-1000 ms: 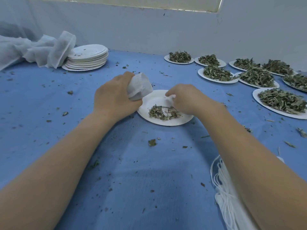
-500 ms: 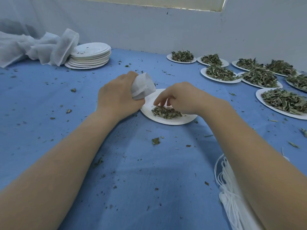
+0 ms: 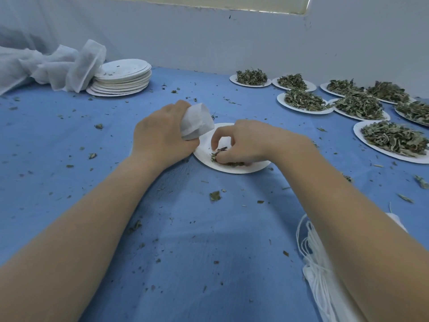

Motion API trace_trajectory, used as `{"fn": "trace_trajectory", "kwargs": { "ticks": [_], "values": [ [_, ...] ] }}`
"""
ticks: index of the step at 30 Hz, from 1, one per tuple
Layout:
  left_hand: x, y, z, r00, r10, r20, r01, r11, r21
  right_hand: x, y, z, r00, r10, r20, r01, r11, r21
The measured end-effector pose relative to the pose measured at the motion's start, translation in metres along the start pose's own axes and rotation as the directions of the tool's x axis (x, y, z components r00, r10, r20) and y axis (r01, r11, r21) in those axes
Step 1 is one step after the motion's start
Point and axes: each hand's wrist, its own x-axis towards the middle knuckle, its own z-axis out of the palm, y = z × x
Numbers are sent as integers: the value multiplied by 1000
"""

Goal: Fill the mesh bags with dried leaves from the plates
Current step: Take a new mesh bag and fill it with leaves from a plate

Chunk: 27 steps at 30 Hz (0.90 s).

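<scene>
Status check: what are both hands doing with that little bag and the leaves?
Left hand grips mesh bag. Right hand pinches dried leaves on near plate. Nothing in the way.

A blue cloth [image 3: 185, 228] covers the work surface from 6 o'clock up to the wall, creased and flecked with small green crumbs. A pale grey-white wall [image 3: 209, 43] runs across 12 o'clock and turns a corner near 1 o'clock. A brighter yellowish strip [image 3: 209, 2] crosses the very top edge. Light is soft and even.
</scene>
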Motion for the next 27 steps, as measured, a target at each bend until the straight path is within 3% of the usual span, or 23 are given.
{"fn": "trace_trajectory", "kwargs": {
  "ticks": [8, 12, 16, 23, 27],
  "values": [
    [-1, -1, 3, 999, 35, -39, -34, 999, 16, 2, -8, 5, 992, -46, -120, 55, 996, 68],
    [-1, -1, 2, 998, 55, -15, -54, 998, 36, -1, -1, 1, 983, -1, -181, 48, 966, 253],
    [-1, 1, 1, 996, 90, -3, -89, 992, 84, -10, 12, -22, 930, 63, -361, 97, 907, 410],
    [0, 10, 0, 987, 160, -32, -157, 983, 93, -15, -3, -29, 879, -120, -462, 253, 938, 238],
    [-1, 15, 0, 994, 90, -56, -91, 996, -24, -14, -6, -26, 859, -212, -465, 325, 929, 177]
  ]
}}
